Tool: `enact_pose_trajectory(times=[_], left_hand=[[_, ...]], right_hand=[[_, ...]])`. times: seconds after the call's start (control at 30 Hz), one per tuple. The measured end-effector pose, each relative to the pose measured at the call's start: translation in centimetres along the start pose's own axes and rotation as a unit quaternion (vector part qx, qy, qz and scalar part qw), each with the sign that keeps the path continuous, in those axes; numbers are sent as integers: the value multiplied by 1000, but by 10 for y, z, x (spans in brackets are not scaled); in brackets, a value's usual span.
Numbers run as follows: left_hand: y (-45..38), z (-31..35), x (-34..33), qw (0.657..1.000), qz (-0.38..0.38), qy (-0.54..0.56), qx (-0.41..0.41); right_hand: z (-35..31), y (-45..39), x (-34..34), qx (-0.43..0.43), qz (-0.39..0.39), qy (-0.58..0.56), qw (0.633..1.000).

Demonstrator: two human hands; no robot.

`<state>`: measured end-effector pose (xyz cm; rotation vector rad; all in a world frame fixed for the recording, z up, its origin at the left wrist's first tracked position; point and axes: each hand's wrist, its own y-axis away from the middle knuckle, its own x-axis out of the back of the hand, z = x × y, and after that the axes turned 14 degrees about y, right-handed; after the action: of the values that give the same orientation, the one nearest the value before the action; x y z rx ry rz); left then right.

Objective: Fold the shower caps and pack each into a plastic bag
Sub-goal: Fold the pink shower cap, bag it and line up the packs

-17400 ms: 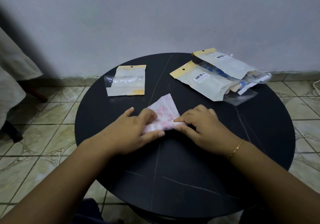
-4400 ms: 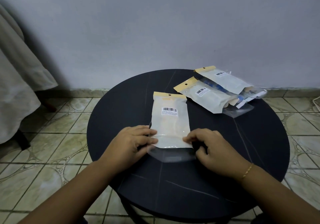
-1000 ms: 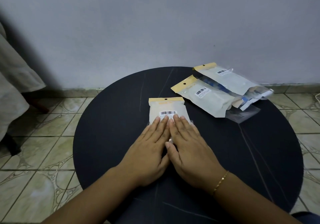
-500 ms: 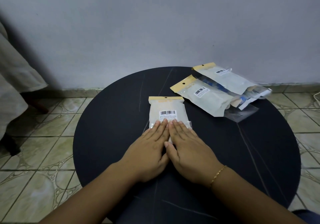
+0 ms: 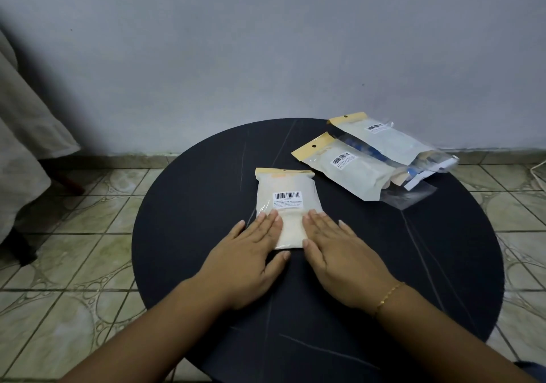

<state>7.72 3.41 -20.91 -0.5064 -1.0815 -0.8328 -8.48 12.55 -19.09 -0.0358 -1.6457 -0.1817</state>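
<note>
Three packed bags are lying on the round black table (image 5: 183, 264). One bag (image 5: 288, 205) is sitting near the middle, flat, its yellow header pointing away from the person and a barcode label facing up. Two more bags (image 5: 354, 169) are lying at the far right of the table, overlapping each other at a slant, each with a yellow header and a barcode label; something blue is showing between them, and a clear flap is sticking out at their near end. The contents of all three are showing only as a pale mass through the plastic, so the folded caps themselves cannot be made out.

Two hands are resting on the middle bag. The left hand (image 5: 251, 255) is lying palm down with its fingers straight and close together, covering the bag's near left corner, the thumb spread out along the near edge. The right hand (image 5: 336, 252) is lying the same way over the near right corner, fingers flat and extended. Neither hand is gripping anything; both are pressing flat, with a strip of the bag showing between them. A thin gold bracelet (image 5: 388, 292) is circling the right wrist.
</note>
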Motion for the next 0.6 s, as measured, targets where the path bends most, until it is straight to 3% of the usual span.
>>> enact_pose_trajectory(times=[0.13,0.23,0.3,0.37,0.43,0.5,0.6], left_hand=[[3,1,0,999,24,24,1],[8,1,2,986,150,67,23],[11,0,8,971,217,65,83],[12,-4,10,965,212,80,135],[13,-4,11,952,233,163,116],[16,3,16,906,280,307,83],[23,14,25,818,322,477,19]], right_hand=[[0,4,-1,0,15,10,1000],[2,6,0,11,25,-12,1000],[2,7,2,17,36,-49,998],[-2,6,2,15,66,-101,993],[-14,4,3,2,106,-193,976],[-28,0,7,-19,123,-314,941],[-42,-8,12,-33,126,-497,858]])
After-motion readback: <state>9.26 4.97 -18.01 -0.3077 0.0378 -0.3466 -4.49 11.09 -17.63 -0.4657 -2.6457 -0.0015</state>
